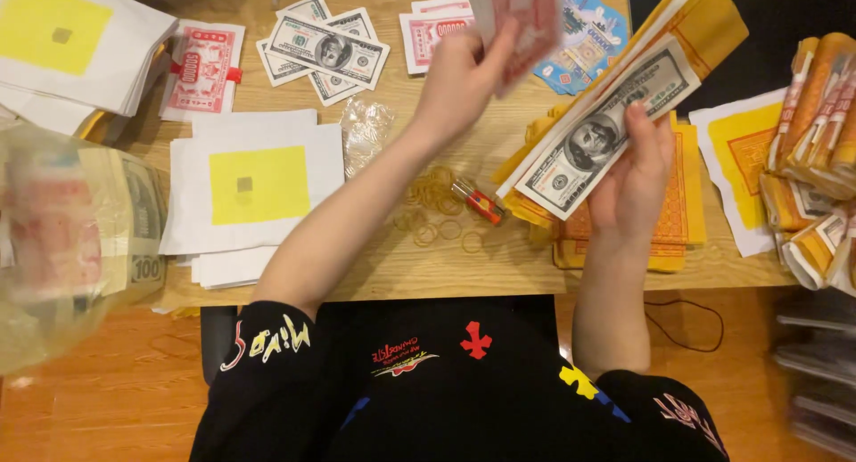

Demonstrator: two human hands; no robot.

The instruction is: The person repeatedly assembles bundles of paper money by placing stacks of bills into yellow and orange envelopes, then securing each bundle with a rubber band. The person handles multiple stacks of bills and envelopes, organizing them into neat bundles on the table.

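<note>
The scene is evenly lit in warm indoor light, with soft shadows cast beneath the white paper stack (254, 194). Left of that stack, a plastic-wrapped bundle (62, 239) is rendered blurred and out of focus.

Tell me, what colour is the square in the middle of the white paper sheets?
Yellow, with a tiny grey patch at its centre, on the white paper sheets; head view.

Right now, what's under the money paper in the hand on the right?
Under the banknote-style sheet held by the right hand lies a stack of yellow papers, its edges poking out. More orange-printed yellow sheets rest on the table. Their middles are covered.
</note>
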